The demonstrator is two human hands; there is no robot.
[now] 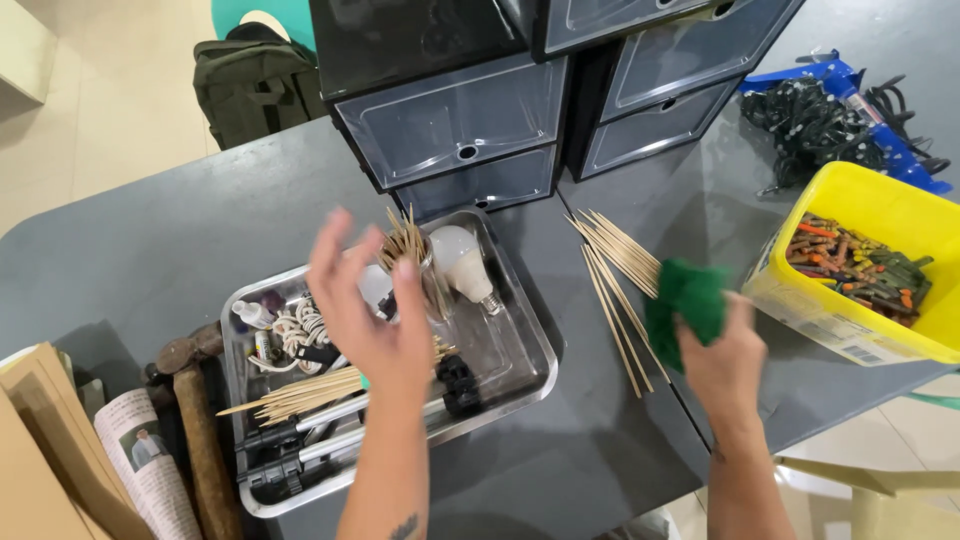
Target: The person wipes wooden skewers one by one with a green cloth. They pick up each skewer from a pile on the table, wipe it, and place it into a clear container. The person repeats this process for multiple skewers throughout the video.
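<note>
Seen from above, a dark grey worktop (200,230) carried a shallow, shiny metal tray (520,345) in front of the person. The left hand (365,300) hovered over the tray with its grip spread wide, palm turned towards the camera and holding nothing. Just beyond its fingertips a bundle of thin wooden skewers (405,240) stood upright in a small clear cup, and beside that lay a white light bulb (462,262) with its metal base pointing right. More wooden skewers (295,395) lay flat in the tray near the wrist, along with coiled white cord (295,330) and a black clamp-like tool (275,455). To the right, well apart from the tray, the right hand (722,360) had its grip pressed around a crumpled green cloth (685,298), which rested on the worktop on top of a loose fan of long wooden skewers (615,265). Just beside the cloth stood a bright yellow plastic tub (880,205) filled with small orange, brown and green pieces. Stacked clear-fronted black drawers (460,120) stood at the back. A worn wooden-handled hammer (200,420) lay left of the tray, beside brown cardboard (40,440).
</note>
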